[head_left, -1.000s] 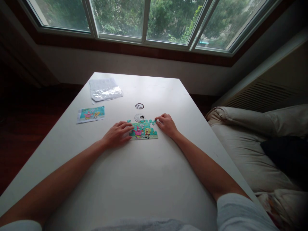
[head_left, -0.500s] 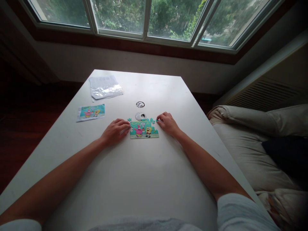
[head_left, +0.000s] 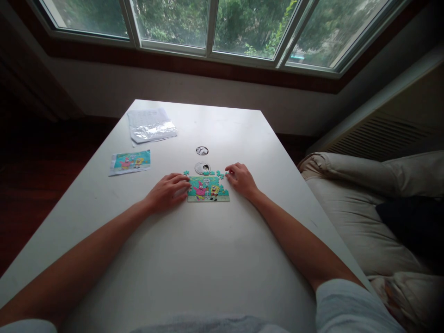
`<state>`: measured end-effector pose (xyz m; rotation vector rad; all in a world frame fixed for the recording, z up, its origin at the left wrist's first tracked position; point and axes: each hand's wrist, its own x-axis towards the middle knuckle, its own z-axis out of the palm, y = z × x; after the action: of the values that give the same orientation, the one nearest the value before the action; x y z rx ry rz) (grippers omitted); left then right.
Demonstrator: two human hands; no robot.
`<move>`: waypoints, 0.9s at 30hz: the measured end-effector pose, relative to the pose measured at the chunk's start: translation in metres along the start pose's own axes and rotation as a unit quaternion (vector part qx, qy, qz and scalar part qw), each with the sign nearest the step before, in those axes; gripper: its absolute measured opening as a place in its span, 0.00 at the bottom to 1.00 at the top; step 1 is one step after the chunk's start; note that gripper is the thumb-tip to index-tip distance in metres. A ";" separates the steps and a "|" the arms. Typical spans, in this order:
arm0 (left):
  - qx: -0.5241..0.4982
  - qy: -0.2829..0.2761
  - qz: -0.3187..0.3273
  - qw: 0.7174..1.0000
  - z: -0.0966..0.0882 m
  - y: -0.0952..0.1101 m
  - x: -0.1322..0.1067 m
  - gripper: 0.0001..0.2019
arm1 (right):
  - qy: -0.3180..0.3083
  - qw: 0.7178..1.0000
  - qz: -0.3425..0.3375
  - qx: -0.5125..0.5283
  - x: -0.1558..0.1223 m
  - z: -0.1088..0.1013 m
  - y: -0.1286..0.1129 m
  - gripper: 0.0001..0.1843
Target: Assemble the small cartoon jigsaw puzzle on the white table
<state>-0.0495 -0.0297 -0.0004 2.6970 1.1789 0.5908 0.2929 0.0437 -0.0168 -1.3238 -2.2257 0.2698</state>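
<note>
On the white table lies a partly joined jigsaw puzzle with pink and yellow cartoon figures on a teal ground. Its upper right side is stepped and uneven. My left hand rests at the puzzle's left edge, fingers stretched out and fingertips touching it. Off the upper right corner, my right hand has its thumb and fingers pinched around a small teal puzzle piece, mostly covered by the fingertips. Several loose teal pieces lie along the top, among them a puzzle piece near my left fingertips.
Left of the puzzle lies a printed picture card with the same figures. Behind it are papers in a clear plastic sleeve. Two round fittings, a far one and a near one, sit in the tabletop. A beige sofa stands right.
My left hand has shifted slightly right, its fingers now reaching over the puzzle's left edge. My right hand stays almost in place by the upper right corner.
</note>
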 end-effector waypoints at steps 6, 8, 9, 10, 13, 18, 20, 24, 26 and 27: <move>0.001 -0.003 -0.008 1.000 -0.002 0.001 0.001 0.14 | -0.039 0.999 -0.030 -0.016 0.008 0.000 -0.007 0.14; -0.003 0.001 -0.006 1.000 -0.002 0.002 0.001 0.13 | -0.055 0.998 -0.029 -0.033 0.013 -0.001 -0.010 0.14; -0.005 0.003 -0.007 1.000 -0.002 0.002 0.001 0.13 | -0.063 0.997 -0.028 -0.042 0.015 -0.002 -0.013 0.13; -0.006 0.005 -0.008 1.000 -0.002 0.002 0.001 0.12 | -0.070 0.996 -0.027 -0.051 0.018 -0.003 -0.015 0.13; -0.005 0.009 -0.015 1.000 -0.002 0.002 0.000 0.11 | -0.084 0.994 -0.014 -0.069 0.023 -0.005 -0.022 0.11; -0.007 0.017 -0.018 1.000 -0.002 -0.001 -0.001 0.11 | -0.091 0.992 0.002 -0.088 0.027 -0.001 -0.031 0.11; -0.012 0.026 -0.018 0.999 -0.001 -0.002 -0.001 0.11 | -0.085 0.992 -0.003 -0.097 0.026 0.002 -0.033 0.13; -0.024 0.038 -0.021 0.999 -0.001 -0.003 0.000 0.12 | -0.084 0.992 0.000 -0.098 0.027 0.005 -0.035 0.12; -0.027 0.040 -0.021 0.999 -0.001 -0.003 0.000 0.12 | -0.088 0.992 0.013 -0.088 0.028 0.005 -0.036 0.10; -0.028 0.041 -0.020 0.999 -0.001 -0.003 0.000 0.12 | -0.088 0.993 0.019 -0.082 0.028 0.005 -0.037 0.10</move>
<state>-0.0521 -0.0276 -0.0006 2.6196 1.2142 0.7245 0.2521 0.0497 0.0043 -1.4805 -2.4156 0.2301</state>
